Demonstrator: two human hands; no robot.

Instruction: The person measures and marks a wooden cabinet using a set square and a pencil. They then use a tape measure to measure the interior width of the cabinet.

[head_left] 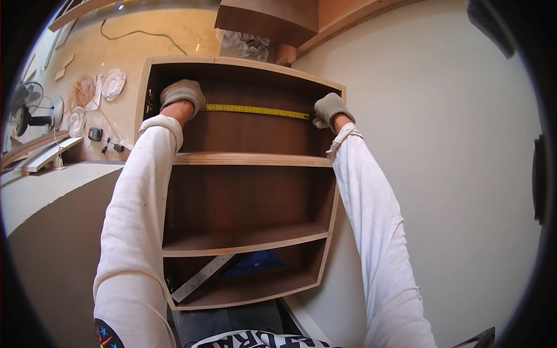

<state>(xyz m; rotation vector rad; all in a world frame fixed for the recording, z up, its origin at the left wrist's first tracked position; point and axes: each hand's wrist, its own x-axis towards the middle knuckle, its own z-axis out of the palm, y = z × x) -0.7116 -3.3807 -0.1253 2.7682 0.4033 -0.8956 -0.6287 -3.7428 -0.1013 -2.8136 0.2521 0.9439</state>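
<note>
A yellow tape measure [258, 110] stretches across the top compartment of a brown wooden cabinet [249, 158] with pale plywood edges. Its blade comes out from beside my left hand [183, 95], which is closed in a grey knit glove at the compartment's left side; the tape's case is not visible there. On the right, my gloved right hand [332, 109] is closed at the other end of the blade, against the right side wall. Both arms reach forward in white sleeves.
The lowest compartment holds a metal ruler [203, 278] lying slantwise and a blue item [255, 263]. At left are a fan [35, 113], a small black and red tool battery [95, 134] and coiled cord [81, 90]. A pale wall [447, 145] stands close on the right.
</note>
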